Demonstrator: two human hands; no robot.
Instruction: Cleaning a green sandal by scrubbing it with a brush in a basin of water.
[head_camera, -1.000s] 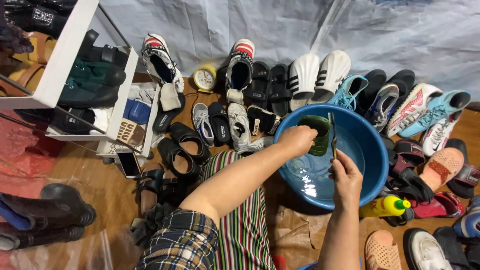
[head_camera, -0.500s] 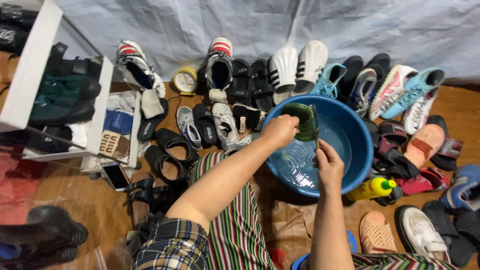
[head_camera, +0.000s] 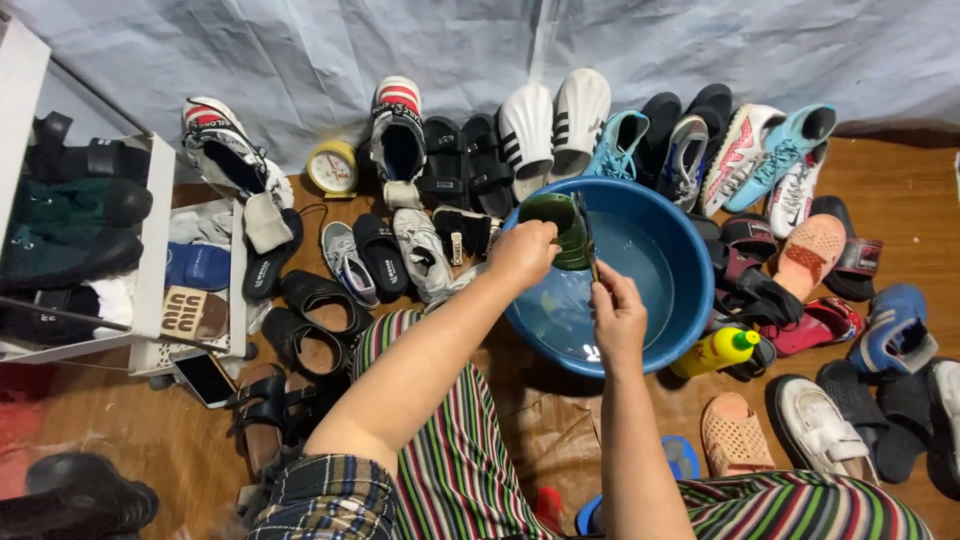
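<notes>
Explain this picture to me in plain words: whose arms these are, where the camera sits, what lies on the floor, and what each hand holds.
There is no machine here. The arms belong to a person, and the camera is worn on that person's head, looking down, so you see their striped lap and both hands. The left hand grips a dark green shoe over a blue basin with a little water in it. The right hand holds a thin brush against the shoe. On the wooden floor around the basin lie many shoes, sandals and slippers, a yellow bottle with a green cap, and a small yellow clock. A white shelf with more shoes stands at the left.
</notes>
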